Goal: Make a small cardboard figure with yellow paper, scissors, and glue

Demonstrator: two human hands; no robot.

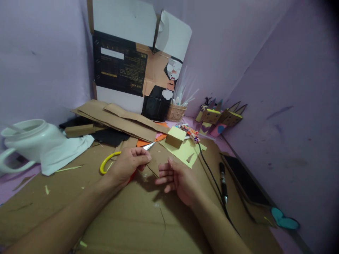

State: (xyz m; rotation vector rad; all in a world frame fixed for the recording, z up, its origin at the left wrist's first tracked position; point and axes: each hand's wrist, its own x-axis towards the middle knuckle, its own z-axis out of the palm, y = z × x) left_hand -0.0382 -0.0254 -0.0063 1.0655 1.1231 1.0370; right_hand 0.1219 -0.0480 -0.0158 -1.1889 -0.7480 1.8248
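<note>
Cardboard scrap (153, 167), small and brown with a pointy end, is up in the air between the two hands, over the big cardboard sheet (127, 222). The left hand (125, 165) pinches it with thumb and finger, and its other fingers curl in. The right hand (184, 181) has its fingers a bit spread and holds nothing. Its fingertips are right by the scrap's low end, but I cannot tell if they touch it. The step looks like holding and lining up this little bit. I think the next move calls for a soft pinch from the right hand, so the thin scrap does not bend. Scissors (102, 165) lie right by the left hand, so that side looks tight. Past the hands, a small box (174, 137) sits on yellow paper (190, 151). On the right, a black cord (207, 167) and a pen (223, 181) run along near the sheet's edge, with the wall (291, 141) beyond. The most open room is on the sheet between the two arms, with just tiny bits there.
</note>
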